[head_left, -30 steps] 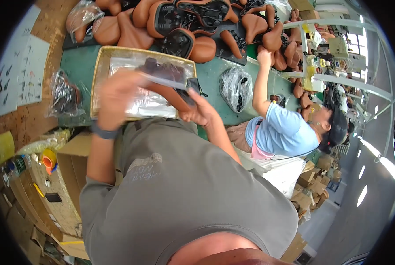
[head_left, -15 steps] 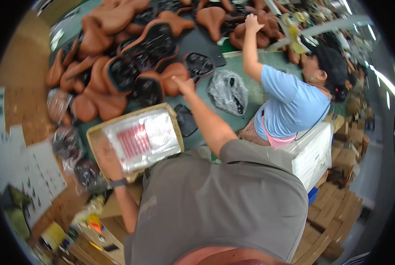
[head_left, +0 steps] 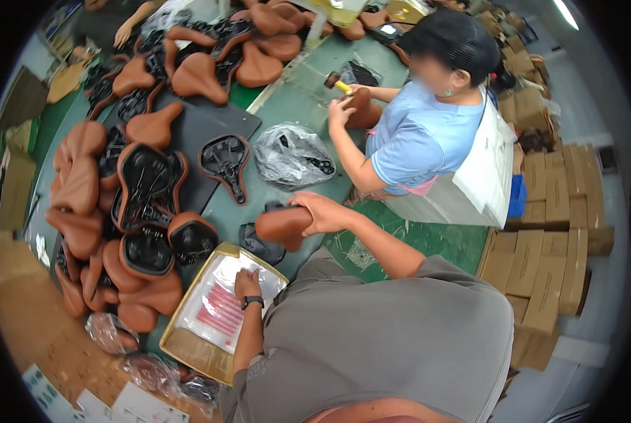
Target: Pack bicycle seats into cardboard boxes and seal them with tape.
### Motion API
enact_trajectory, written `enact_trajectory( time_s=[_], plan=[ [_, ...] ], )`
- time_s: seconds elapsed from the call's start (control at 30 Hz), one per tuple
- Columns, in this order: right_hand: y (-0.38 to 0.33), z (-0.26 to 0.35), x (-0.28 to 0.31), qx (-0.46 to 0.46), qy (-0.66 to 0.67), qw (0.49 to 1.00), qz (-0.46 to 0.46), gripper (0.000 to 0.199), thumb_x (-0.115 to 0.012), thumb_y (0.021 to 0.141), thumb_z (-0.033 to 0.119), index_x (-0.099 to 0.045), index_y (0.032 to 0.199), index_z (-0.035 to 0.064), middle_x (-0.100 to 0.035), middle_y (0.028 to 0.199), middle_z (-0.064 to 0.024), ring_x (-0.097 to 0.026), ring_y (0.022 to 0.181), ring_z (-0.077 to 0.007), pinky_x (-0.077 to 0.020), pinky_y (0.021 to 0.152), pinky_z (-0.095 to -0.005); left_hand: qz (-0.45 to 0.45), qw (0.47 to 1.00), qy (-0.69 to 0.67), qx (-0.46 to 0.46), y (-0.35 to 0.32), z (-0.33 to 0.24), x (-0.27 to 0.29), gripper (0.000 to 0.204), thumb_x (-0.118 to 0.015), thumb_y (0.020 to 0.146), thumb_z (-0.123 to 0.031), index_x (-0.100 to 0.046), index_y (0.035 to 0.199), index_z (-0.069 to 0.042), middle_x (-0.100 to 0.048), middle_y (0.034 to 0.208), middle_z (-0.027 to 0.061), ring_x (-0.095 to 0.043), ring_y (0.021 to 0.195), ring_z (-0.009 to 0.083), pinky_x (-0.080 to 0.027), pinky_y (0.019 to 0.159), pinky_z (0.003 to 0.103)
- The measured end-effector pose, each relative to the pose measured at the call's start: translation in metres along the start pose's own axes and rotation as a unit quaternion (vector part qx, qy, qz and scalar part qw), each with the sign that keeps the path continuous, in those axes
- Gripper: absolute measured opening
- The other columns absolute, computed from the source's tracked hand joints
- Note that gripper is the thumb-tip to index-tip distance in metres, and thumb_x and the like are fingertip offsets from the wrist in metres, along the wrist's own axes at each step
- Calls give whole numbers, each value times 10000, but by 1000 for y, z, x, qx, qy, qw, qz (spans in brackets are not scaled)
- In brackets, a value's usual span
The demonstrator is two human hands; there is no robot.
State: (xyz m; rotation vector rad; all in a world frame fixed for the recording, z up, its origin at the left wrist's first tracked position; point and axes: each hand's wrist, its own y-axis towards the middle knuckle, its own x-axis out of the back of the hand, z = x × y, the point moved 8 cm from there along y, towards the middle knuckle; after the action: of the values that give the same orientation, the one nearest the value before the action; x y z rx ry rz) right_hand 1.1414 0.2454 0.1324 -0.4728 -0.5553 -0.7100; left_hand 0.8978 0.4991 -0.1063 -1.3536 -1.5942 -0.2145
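My right hand (head_left: 322,211) grips a brown bicycle saddle (head_left: 281,225) and holds it just above the green table (head_left: 294,92). My left hand (head_left: 247,284) rests palm down on a clear plastic bag of red-and-white packets (head_left: 220,310) inside a shallow cardboard tray (head_left: 188,349); I wear a dark watch on that wrist. A black saddle part (head_left: 259,247) lies right under the held saddle.
A heap of brown and black saddles (head_left: 128,211) covers the table's left side. A crumpled clear bag (head_left: 290,156) lies in the middle. A person in a blue shirt (head_left: 417,137) works at a saddle with a hammer (head_left: 336,83). Stacked cartons (head_left: 551,247) stand at the right.
My right hand has pulled back from the heap and now holds a brown saddle. My left hand has moved from the tray's edge onto the bag of packets. The view has shifted.
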Motion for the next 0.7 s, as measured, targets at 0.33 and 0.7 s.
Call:
enact_trajectory(
  time_s=[0.33, 0.7],
  plan=[
    [-29, -107, -120, -99, -68, 981, -151, 1238, -946, 813, 332, -192, 1778, 146, -366, 1687, -336, -424, 1523, -555, -415, 1253, -569, -64, 882, -431, 180, -16, 93, -48, 215, -529, 1075, -20, -730, 1133, 28, -737, 986, 151, -790, 849, 234, -617, 584, 331],
    [-19, -129, -185, -245, -9, 960, -139, 1379, -920, 785, 229, 23, 1780, 84, -585, 1448, -395, -678, 1212, -564, -592, 981, -588, -195, 953, -233, 0, -54, 34, 6, 412, -853, 932, -248, -717, 1228, 3, -748, 1183, 205, -750, 1017, 360, -602, 900, 428]
  ],
)
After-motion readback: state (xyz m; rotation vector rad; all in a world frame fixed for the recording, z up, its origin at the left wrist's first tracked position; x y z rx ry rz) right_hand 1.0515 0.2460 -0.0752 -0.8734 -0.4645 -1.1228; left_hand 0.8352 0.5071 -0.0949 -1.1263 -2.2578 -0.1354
